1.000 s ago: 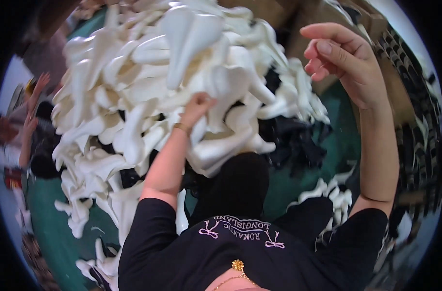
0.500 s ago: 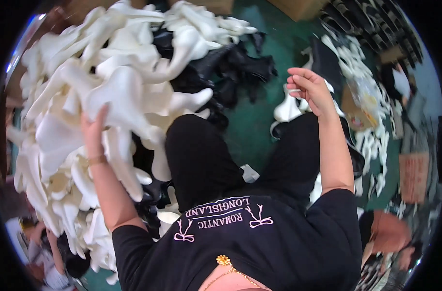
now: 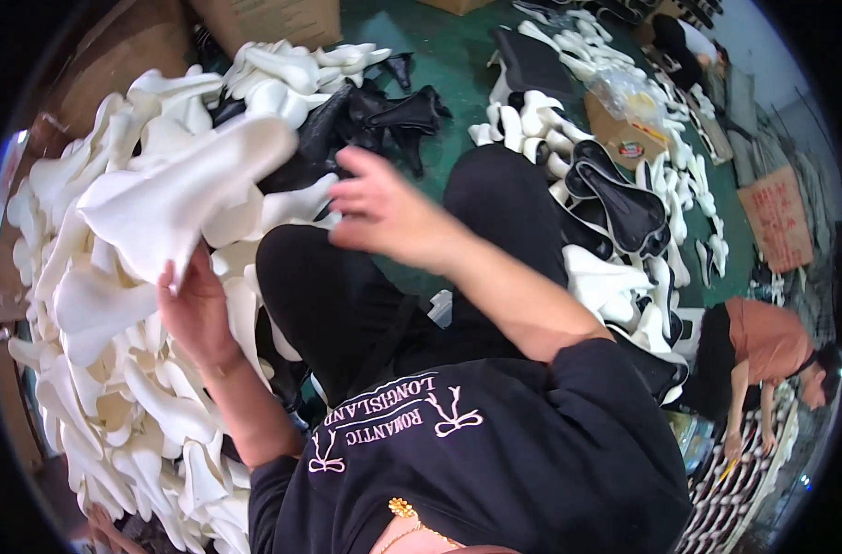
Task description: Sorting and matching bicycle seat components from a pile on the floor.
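My left hand (image 3: 197,314) grips a white bicycle saddle pad (image 3: 162,208) by its edge, fingers closed on it. The pad is raised over a large heap of similar white saddle pads (image 3: 167,406), its narrow nose pointing to the upper right. Blurred by motion, my right hand (image 3: 375,203) is in front of my left knee, a short way right of the pad and apart from it. Its fingers are spread and nothing shows in them. Black saddle covers (image 3: 384,115) lie in a pile on the green floor beyond.
Right of my knees are black-and-white saddle pieces (image 3: 615,198), stacked together. Past them stand a dark stool (image 3: 532,63) and a cardboard box (image 3: 624,138) with plastic wrap. A co-worker in an orange top (image 3: 763,342) bends over rows of saddles. Large cartons (image 3: 273,23) border the heap.
My left hand has lifted and turned the white saddle pad off the heap. My right hand has swung left toward it, and my view has turned to the right.
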Tool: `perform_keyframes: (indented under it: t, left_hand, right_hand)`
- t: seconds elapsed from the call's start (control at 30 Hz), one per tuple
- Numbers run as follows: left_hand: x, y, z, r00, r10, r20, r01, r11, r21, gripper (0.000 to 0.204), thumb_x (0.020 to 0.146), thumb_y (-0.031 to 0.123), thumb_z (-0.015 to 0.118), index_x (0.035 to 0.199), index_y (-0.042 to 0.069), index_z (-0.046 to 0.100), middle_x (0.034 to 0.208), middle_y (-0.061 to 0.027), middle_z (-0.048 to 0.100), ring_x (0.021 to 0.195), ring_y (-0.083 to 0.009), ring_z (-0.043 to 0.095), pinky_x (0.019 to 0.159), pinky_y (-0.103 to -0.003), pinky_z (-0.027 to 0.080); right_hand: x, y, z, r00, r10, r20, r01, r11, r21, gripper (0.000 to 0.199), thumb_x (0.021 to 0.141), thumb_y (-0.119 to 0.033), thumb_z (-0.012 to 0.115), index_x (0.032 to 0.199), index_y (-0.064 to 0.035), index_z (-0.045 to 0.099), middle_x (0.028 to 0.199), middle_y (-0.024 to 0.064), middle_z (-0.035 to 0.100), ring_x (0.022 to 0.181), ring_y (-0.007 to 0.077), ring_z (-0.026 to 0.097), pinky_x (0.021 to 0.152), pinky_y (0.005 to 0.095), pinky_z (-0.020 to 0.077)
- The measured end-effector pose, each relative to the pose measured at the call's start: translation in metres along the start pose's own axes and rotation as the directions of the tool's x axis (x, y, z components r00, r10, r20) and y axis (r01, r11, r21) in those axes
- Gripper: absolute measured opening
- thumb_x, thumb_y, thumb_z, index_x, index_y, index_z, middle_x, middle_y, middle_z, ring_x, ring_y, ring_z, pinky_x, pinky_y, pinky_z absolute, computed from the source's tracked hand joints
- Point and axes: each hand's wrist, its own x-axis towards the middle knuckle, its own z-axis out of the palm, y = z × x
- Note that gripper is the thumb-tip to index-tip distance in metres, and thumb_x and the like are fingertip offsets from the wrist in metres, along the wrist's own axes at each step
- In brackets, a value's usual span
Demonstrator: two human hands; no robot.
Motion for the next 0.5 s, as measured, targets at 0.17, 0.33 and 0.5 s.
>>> perform_keyframes:
  t: [0.17, 0.33, 0.5]
  left_hand:
    - [-0.073, -0.058, 0.016, 0.981, -0.195, 0.02, 0.182, 0.947, 0.265, 0.056, 0.091, 0.005, 0.05, 0.143, 0.008, 0.03, 0.141, -0.0154, 0.041, 0.129, -0.035, 0.041, 0.103, -0.055, 0.041]
    - [-0.085, -0.034, 0.006, 0.894, -0.267, 0.359, 0.234, 0.963, 0.135, 0.124, 0.067, 0.089, 0.041, 0.146, -0.004, 0.016, 0.151, -0.0181, 0.025, 0.138, -0.0326, 0.027, 0.114, -0.047, 0.021]
    - [-0.062, -0.043, -0.007, 0.89, -0.445, -0.1, 0.431, 0.75, 0.501, 0.073, 0.09, 0.059, 0.048, 0.131, -0.002, 0.045, 0.119, -0.0144, 0.057, 0.107, -0.0223, 0.056, 0.095, -0.035, 0.044]
  right_hand:
    - [0.01, 0.001, 0.038, 0.99, 0.095, -0.1, -0.044, 0.906, 0.421, 0.032, 0.092, -0.018, 0.058, 0.117, -0.0013, 0.05, 0.105, 0.0068, 0.064, 0.091, 0.0155, 0.063, 0.075, 0.0285, 0.0524]
    - [0.03, -0.022, -0.002, 0.973, 0.22, 0.074, -0.23, 0.874, 0.429, 0.028, 0.086, -0.007, 0.048, 0.108, 0.0086, 0.055, 0.097, 0.016, 0.066, 0.089, 0.0231, 0.067, 0.075, 0.0342, 0.0561]
    - [0.038, -0.008, 0.023, 0.88, 0.242, 0.409, -0.095, 0.933, -0.348, 0.037, 0.084, -0.012, 0.06, 0.118, 0.0029, 0.058, 0.085, 0.0054, 0.065, 0.061, 0.012, 0.061, 0.052, 0.0225, 0.0495]
